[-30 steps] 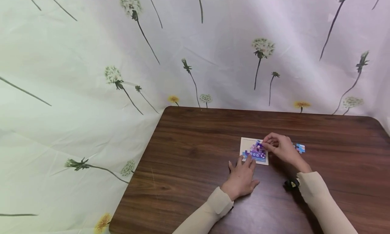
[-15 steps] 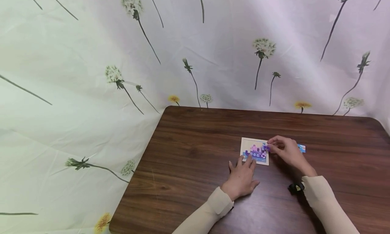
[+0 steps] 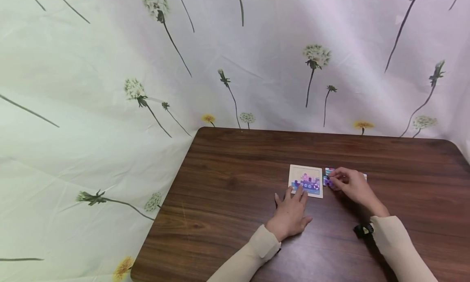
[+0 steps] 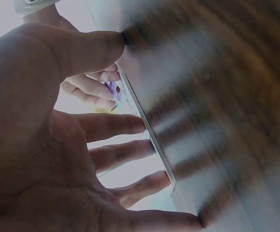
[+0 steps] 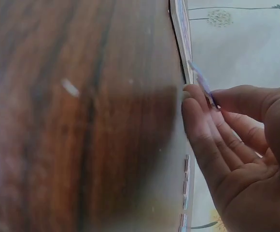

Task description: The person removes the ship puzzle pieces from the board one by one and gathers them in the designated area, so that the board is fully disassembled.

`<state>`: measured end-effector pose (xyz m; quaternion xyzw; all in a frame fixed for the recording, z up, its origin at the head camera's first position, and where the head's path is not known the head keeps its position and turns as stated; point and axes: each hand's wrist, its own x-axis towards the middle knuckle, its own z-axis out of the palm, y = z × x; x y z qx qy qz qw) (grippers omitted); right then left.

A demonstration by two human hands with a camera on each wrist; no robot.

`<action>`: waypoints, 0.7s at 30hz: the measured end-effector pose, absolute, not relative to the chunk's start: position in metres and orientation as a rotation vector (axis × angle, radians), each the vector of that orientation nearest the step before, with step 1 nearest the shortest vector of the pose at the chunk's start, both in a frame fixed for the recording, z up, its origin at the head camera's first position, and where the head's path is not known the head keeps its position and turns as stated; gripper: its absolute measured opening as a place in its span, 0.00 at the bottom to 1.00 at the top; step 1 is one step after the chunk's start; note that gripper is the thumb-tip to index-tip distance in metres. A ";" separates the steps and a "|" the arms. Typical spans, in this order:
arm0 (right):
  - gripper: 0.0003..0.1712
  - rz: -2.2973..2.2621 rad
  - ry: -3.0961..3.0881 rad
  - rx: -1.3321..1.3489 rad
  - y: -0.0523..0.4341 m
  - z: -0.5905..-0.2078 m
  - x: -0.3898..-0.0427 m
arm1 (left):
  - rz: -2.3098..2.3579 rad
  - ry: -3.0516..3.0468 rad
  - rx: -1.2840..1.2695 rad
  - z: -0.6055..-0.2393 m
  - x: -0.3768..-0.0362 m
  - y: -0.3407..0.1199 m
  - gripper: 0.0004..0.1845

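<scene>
A square puzzle board [image 3: 306,168] with a pale frame lies on the table, its lower part filled with purple, pink and blue pieces that picture a boat. My left hand [image 3: 290,214] rests with spread, straight fingers, several fingertips on the board's near edge. Just right of the board, my right hand [image 3: 354,188] pinches a purple puzzle piece [image 5: 205,87] between thumb and fingers. In the head view, the pinched piece [image 3: 329,182] is partly covered by the fingertips. From the left wrist view, the right hand [image 4: 89,89] shows beyond the left thumb.
Loose puzzle pieces [image 3: 365,176] lie on the brown wooden table [image 3: 227,184] right of the board, mostly hidden behind the right hand. In the right wrist view, flat pieces [image 5: 186,181] lie along the tabletop. A dandelion-print cloth [image 3: 257,69] hangs behind the table.
My right hand has moved right, off the board's upper right part, taking the purple piece away with it. The left hand stays in place.
</scene>
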<state>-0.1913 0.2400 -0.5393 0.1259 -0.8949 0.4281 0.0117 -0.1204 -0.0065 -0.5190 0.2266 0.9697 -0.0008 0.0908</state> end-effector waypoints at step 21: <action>0.06 1.226 -2.865 0.469 0.244 -0.535 -0.189 | 0.026 2.867 0.658 -0.518 -0.121 -0.007 0.40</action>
